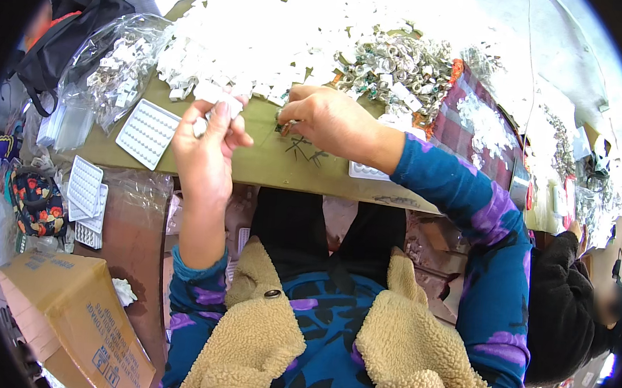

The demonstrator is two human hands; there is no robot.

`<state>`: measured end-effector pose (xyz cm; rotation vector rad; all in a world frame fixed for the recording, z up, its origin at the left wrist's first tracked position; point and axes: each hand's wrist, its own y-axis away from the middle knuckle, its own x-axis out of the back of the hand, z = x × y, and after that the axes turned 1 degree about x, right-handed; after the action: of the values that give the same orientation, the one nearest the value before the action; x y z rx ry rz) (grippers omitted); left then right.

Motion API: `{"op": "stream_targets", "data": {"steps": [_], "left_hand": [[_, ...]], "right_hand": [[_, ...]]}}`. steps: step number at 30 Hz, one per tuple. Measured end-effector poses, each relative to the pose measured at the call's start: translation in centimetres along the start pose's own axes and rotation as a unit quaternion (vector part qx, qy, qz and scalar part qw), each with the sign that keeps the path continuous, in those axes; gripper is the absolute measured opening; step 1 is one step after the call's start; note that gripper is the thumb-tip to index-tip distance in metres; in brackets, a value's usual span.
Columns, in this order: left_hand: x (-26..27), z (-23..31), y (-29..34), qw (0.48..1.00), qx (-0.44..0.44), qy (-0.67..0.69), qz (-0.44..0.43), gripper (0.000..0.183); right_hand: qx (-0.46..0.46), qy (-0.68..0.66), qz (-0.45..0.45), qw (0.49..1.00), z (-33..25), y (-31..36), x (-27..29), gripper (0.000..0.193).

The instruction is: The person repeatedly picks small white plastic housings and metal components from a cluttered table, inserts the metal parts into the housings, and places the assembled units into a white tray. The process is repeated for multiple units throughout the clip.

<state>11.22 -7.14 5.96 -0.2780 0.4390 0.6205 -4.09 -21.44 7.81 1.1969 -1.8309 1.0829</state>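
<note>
Small white pieces (pixel 222 101) sit in the raised left hand (pixel 210 144), one jutting above the thumb and another lower against the fingers, while a tiny dark-green and metallic piece (pixel 284 128), mostly hidden, shows at the right hand (pixel 334 120) over the olive surface (pixel 248 162).

Left hand (pixel 208 143) holds white pieces (pixel 220 99); right hand (pixel 330 121) over table (pixel 255 163).

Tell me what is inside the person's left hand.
Parts of white pieces show in the grip of the left hand. The hand covers the rest, so their full shape and number cannot be told.
</note>
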Motion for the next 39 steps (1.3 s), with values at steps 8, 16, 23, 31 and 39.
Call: {"op": "stream_targets", "data": {"steps": [8, 16, 23, 31, 39], "left_hand": [[1.7, -1.9, 2.3, 0.999, 0.031, 0.039, 0.008, 0.027], [1.8, -3.0, 2.1, 1.000, 0.024, 0.020, 0.003, 0.026], [1.9, -3.2, 2.1, 0.999, 0.027, 0.017, -0.003, 0.025], [-0.4, -2.4, 2.1, 0.999, 0.021, 0.020, -0.040, 0.025], [-3.3, -3.2, 1.2, 0.998, 0.001, -0.022, -0.055, 0.027]], "right_hand": [[0.080, 0.236, -0.031, 0.968, 0.4, -1.7, -0.5, 0.015], [0.111, 0.260, -0.120, 0.952, 0.9, -2.5, -0.5, 0.013], [0.068, 0.272, -0.117, 0.953, 1.3, -2.3, 0.4, 0.010], [-0.167, -0.168, 0.086, 0.968, 0.7, -1.4, 2.1, 0.021], [-0.229, -0.454, 0.144, 0.849, 0.2, -0.5, 0.6, 0.015]]}}
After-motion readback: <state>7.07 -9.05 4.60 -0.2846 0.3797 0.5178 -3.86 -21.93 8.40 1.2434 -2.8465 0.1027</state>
